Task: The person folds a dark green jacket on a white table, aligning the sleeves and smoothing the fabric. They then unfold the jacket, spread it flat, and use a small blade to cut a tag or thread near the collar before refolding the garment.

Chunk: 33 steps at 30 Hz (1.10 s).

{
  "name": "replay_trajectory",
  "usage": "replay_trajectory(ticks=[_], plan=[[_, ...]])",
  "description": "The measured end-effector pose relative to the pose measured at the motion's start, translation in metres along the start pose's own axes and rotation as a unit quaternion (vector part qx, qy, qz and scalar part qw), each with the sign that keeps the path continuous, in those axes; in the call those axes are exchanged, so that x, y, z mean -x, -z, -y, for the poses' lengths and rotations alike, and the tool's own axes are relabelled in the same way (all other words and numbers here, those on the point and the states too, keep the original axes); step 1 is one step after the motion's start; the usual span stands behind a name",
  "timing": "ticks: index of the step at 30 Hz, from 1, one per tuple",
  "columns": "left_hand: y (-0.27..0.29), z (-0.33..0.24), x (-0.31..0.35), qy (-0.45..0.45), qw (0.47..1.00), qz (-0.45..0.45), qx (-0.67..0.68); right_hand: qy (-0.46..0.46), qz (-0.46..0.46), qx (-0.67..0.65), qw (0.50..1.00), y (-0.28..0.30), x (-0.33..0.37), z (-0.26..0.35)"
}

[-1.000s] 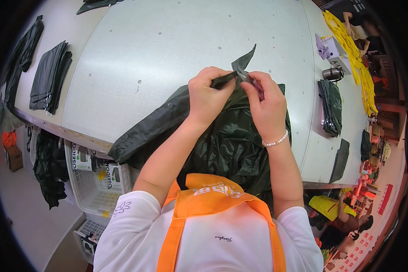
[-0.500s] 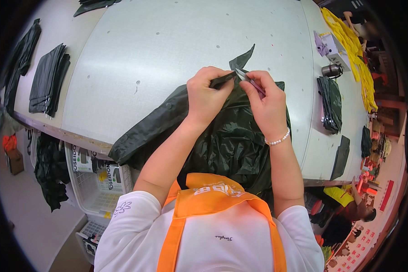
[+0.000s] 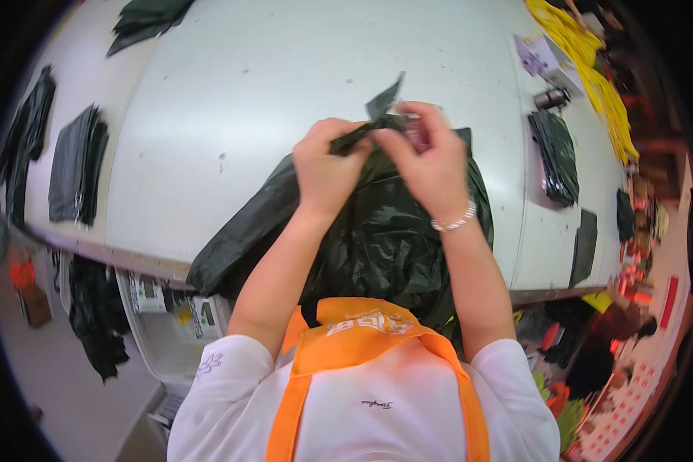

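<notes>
A dark green, shiny garment lies bunched at the table's front edge, one long piece stretching to the left. My left hand is closed on a folded edge of it. Beyond the fingers a narrow pointed strip of the same cloth sticks up. My right hand, a beaded bracelet at its wrist, is smeared by motion; its thumb and forefinger meet the cloth beside my left fingers. Tucked in its palm are small thread snips with a pinkish-purple handle. Their blades are hidden.
The pale table carries stacks of folded dark cloth at left and right. Near the right stack are a metal flask, a white box and yellow cloth. A white crate stands below the left edge.
The snips' silver blades, seen at the cloth before, are out of sight, and the handle sits back in my right palm. My right thumb and forefinger have closed in on the cloth.
</notes>
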<state>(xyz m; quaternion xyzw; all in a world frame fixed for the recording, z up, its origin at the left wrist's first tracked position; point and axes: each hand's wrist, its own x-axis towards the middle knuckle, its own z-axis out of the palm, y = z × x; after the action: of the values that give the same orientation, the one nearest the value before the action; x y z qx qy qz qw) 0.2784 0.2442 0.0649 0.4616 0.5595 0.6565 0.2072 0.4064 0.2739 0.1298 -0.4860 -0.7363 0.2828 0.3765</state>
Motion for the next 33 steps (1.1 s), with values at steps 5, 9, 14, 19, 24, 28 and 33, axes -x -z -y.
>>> replay_trajectory(ticks=[5,9,14,19,24,28,33], plan=[[-0.001,0.004,-0.004,0.049,0.998,-0.003,-0.026,-0.025,-0.049,-0.081,0.995,-0.025,-0.012,-0.019],[0.011,0.047,-0.032,0.052,0.98,-0.055,-0.186,-0.099,-0.069,-0.017,0.993,0.022,-0.003,-0.084],[0.006,0.051,-0.021,0.063,0.98,-0.014,-0.19,-0.207,-0.154,0.064,0.964,0.124,0.06,-0.277],[-0.087,0.044,0.053,0.195,0.94,0.225,-0.164,-0.379,-0.029,0.117,0.917,0.173,0.081,-0.356],[-0.18,0.041,0.097,0.28,0.879,0.373,-0.1,-0.306,-0.158,0.185,0.92,0.199,0.068,-0.416],[-0.205,0.031,0.108,0.336,0.828,0.419,-0.159,-0.232,-0.134,0.367,0.891,0.257,0.062,-0.475],[-0.216,0.05,0.121,0.385,0.829,0.355,-0.198,-0.197,-0.055,0.312,0.928,0.246,0.08,-0.436]])
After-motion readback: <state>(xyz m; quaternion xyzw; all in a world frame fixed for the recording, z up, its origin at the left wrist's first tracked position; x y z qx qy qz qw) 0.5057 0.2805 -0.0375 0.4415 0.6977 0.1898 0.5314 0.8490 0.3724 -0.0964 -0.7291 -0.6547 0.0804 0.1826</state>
